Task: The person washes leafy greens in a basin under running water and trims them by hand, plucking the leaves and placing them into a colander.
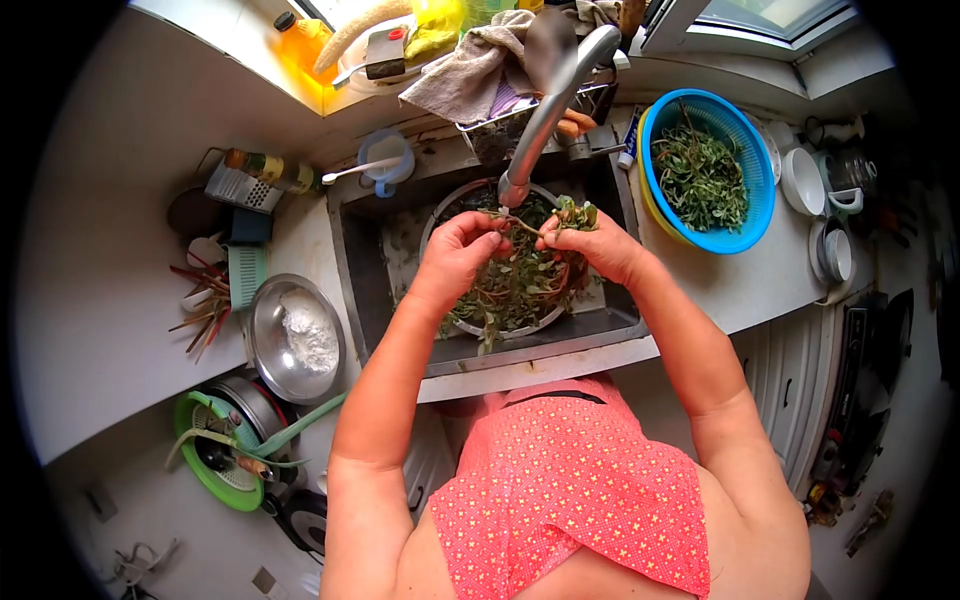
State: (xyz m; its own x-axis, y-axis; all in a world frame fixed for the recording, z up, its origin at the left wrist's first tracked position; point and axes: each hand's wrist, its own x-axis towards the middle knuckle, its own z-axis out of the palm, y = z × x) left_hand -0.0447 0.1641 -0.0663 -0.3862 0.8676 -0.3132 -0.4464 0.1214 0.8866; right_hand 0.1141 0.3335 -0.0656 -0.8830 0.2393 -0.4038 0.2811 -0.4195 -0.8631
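Both hands are over the sink (370,235), just below the faucet spout. A sprig of leafy greens (575,214) stretches between them. My right hand (598,244) is closed around its leafy part, with leaves sticking up above the fingers. My left hand (464,250) pinches the thin stem end between thumb and fingers. Under them, a round basin (548,320) in the sink holds a heap of the same greens (515,290) with reddish stems. Some sprigs hang over its front rim.
The curved faucet (560,98) arches over the basin. To the right stands a blue colander (768,190) of picked greens, near white bowls (803,182). A metal bowl of white powder (270,335) is at the left, with a blue cup (398,147) behind the sink.
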